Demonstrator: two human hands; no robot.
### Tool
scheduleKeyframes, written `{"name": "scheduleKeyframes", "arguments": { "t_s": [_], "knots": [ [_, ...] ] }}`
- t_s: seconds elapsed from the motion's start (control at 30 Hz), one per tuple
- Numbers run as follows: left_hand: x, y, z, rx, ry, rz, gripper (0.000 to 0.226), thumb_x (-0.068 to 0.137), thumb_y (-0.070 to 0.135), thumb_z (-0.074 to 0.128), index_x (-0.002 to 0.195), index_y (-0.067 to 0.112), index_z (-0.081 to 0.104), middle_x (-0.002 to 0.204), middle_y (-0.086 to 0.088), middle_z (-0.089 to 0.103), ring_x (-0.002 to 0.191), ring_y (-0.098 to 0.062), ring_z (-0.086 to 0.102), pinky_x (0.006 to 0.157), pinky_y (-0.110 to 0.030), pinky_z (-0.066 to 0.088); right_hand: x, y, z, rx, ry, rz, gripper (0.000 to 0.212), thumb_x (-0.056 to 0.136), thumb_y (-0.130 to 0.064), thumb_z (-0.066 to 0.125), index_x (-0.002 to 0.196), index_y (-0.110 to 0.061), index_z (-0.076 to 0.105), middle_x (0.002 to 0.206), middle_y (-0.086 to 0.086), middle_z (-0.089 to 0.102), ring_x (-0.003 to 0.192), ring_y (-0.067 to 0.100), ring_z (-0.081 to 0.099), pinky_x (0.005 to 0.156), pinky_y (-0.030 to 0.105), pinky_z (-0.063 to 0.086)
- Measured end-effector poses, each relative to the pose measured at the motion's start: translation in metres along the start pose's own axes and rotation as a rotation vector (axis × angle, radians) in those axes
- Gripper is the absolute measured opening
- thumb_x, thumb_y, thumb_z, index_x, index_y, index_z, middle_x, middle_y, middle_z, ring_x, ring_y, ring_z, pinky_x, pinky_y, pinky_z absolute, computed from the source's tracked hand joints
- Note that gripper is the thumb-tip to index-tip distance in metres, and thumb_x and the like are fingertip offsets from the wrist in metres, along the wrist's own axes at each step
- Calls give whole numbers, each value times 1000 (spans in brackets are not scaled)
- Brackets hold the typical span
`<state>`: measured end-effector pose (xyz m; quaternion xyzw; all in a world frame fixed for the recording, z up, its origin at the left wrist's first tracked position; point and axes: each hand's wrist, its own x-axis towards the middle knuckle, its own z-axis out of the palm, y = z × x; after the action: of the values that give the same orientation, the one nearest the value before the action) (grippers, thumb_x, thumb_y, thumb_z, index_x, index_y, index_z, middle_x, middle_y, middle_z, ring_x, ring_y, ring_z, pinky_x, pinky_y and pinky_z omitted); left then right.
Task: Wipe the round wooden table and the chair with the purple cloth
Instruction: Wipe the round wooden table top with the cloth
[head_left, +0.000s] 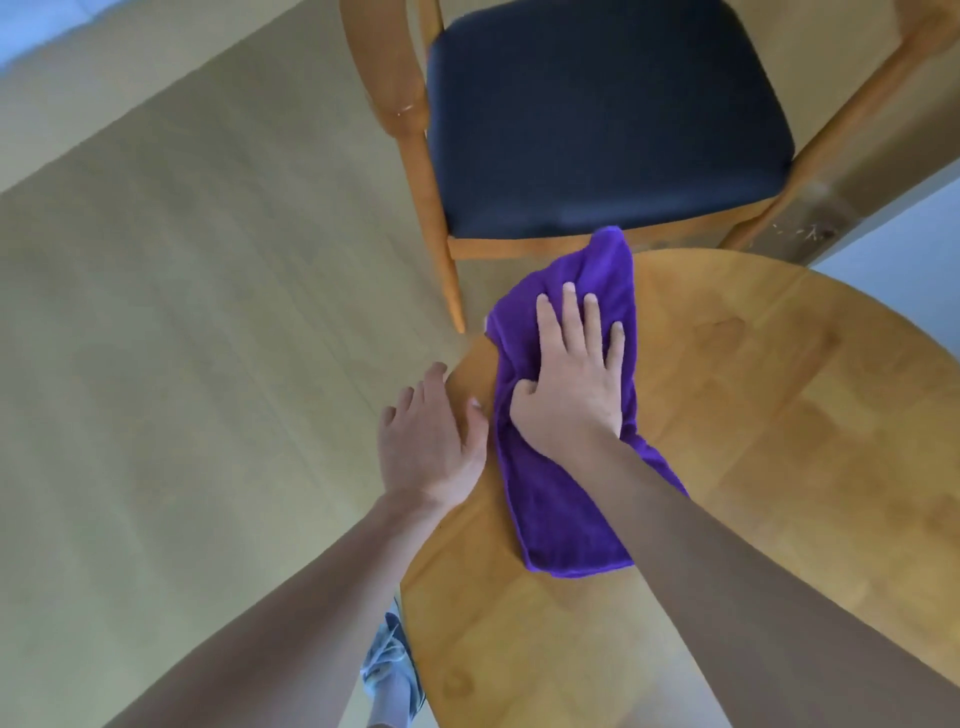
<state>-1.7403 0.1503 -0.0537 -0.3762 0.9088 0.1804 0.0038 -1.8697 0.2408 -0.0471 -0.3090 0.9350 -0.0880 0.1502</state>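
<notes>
The purple cloth (561, 504) lies stretched along the left rim of the round wooden table (753, 441). My right hand (571, 374) presses flat on the cloth with straight fingers, the thumb tucked into a fold. My left hand (431, 431) rests open on the table's left edge, just beside the cloth, its fingers hanging over the rim. The wooden chair (415, 171) with a black padded seat (597, 119) stands beyond the table, close to the cloth's far end.
Light wood-look flooring (182, 338) fills the left side. A chair leg (452, 291) comes down near the table's rim. A wooden post (831, 208) rises at the upper right. A shoe (389, 665) shows below the table edge.
</notes>
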Motion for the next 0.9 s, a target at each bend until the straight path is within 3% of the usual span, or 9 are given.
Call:
{"name": "scheduleKeyframes", "arguments": {
  "t_s": [0.07, 0.2, 0.27, 0.4, 0.47, 0.53, 0.67, 0.8, 0.9],
  "knots": [
    [-17, -5, 0, -69, 16, -108, 57, 94, 48, 23, 130, 15, 53, 112, -2, 71, 102, -26, 66, 88, -40, 50, -26, -1, 7, -47, -74, -247, 90, 82, -33, 41, 165, -23, 7, 173, 3, -6, 159, 24, -12, 127, 50, -7],
    [-40, -10, 5, -239, 33, -340, 33, 89, 39, 28, 95, 23, 56, 79, 4, 65, 74, -28, 65, 66, -36, 47, -48, 21, 6, -94, -240, -660, 90, 75, -33, 31, 164, -30, 12, 173, -5, -4, 159, 17, -10, 127, 44, -8],
    [-35, -11, 8, -230, 22, -335, 28, 91, 39, 29, 86, 22, 52, 73, 3, 63, 69, -27, 62, 63, -35, 45, -28, 32, -1, -58, -235, -632, 91, 75, -29, 39, 163, -34, 17, 173, -11, -1, 158, 12, -9, 128, 41, -8],
    [-32, -13, 9, -176, -40, -293, 24, 100, 34, 33, 82, 22, 43, 67, 8, 54, 58, -13, 53, 58, -33, 39, 3, 18, -6, 112, -58, -197, 85, 81, -18, 51, 161, -33, 27, 172, -11, 8, 158, 11, -4, 128, 41, -6],
    [-32, -14, 8, -167, -50, -306, 25, 99, 35, 32, 80, 22, 41, 66, 8, 51, 57, -12, 51, 58, -32, 35, 0, -2, 0, 106, -15, -82, 87, 81, -18, 54, 162, -29, 23, 173, -6, 5, 159, 16, -5, 128, 44, -7],
    [-31, -13, 7, -167, -68, -321, 25, 94, 37, 28, 78, 22, 41, 65, 7, 52, 59, -20, 53, 59, -34, 35, -17, -18, 6, 67, -25, -128, 90, 80, -24, 49, 164, -24, 16, 173, -1, -1, 159, 20, -9, 128, 47, -8],
    [-29, -11, 5, -193, -84, -348, 23, 83, 37, 26, 75, 24, 44, 65, 5, 56, 60, -23, 55, 59, -34, 41, -60, -16, 12, -9, -189, -453, 92, 74, -30, 30, 165, -22, 14, 174, 0, -3, 159, 19, -11, 128, 49, -4],
    [-29, -7, 3, -236, -77, -368, 24, 83, 36, 32, 74, 22, 50, 65, 4, 58, 61, -22, 58, 62, -34, 48, -33, 18, -4, 38, -263, -677, 92, 71, -22, 42, 162, -26, 28, 172, -8, 8, 159, 11, -2, 128, 41, -2],
    [-30, -6, 1, -179, -93, -353, 31, 87, 38, 28, 84, 17, 50, 72, 0, 60, 70, -29, 62, 68, -38, 51, 8, 36, -16, 111, -168, -537, 87, 70, -20, 44, 157, -28, 40, 170, -11, 21, 158, 8, 7, 129, 39, 1]
  ]
}}
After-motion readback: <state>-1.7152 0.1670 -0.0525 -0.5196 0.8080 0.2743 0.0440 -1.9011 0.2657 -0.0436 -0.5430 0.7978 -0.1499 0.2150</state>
